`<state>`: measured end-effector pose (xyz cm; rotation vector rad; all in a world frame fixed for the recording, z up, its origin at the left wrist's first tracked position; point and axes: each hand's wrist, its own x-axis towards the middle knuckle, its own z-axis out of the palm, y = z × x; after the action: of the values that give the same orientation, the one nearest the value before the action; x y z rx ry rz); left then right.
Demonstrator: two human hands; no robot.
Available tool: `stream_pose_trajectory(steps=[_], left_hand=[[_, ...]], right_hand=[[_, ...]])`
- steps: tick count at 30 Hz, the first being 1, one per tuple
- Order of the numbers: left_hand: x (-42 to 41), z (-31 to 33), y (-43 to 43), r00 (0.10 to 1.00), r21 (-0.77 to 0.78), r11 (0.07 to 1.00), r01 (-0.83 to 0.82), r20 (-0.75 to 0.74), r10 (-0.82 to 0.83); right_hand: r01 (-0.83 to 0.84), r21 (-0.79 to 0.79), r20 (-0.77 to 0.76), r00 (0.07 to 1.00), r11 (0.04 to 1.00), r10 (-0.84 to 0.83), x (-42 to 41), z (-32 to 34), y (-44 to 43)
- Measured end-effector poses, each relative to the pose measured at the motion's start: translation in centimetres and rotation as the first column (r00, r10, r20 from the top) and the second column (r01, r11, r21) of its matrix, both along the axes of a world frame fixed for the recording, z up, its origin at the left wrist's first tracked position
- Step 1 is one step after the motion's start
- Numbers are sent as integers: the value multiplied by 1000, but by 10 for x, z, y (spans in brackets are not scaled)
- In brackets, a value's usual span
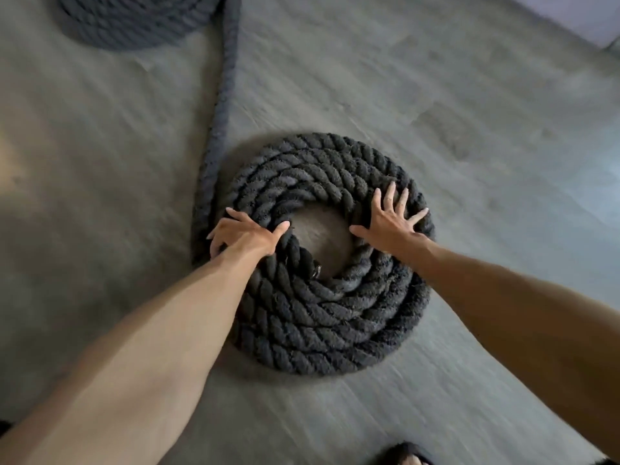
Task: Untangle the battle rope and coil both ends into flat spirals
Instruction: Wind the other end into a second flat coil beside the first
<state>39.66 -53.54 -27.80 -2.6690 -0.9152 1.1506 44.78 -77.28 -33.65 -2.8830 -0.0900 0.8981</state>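
The person is leaning over the battle rope [218, 112], whose near spiral [328, 330] is lying flat on the grey floor [469, 95] under both hands. The left hand [245, 234] is gripping the spiral's left side, thumb hooking the inner turn and fingers curling over the outer turns. The right hand [391, 221] is pressing flat on the right side, fingers straight and spread. Just outside the left hand, the rope is running away to a far spiral [134, 21], well beyond both hands.
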Motion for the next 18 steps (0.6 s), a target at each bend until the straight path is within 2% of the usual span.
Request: stream_pose_trajectory(steps=[7, 11, 13, 16, 18], left_hand=[[22, 1, -5, 991, -11, 992, -126, 47, 126], [37, -20, 4, 999, 0, 999, -40, 37, 40], [46, -31, 12, 998, -18, 998, -53, 25, 53], [69, -41, 33, 987, -86, 989, -121, 95, 129], [87, -41, 49, 979, -80, 993, -87, 177, 100]], right_hand=[[-188, 6, -63, 980, 982, 188, 84, 11, 8], [-301, 10, -75, 951, 954, 301, 136, 11, 12], [-344, 5, -82, 936, 939, 343, 157, 9, 13], [-362, 1, -55, 931, 932, 362, 169, 2, 13], [-357, 12, -22, 934, 934, 357, 169, -1, 14]])
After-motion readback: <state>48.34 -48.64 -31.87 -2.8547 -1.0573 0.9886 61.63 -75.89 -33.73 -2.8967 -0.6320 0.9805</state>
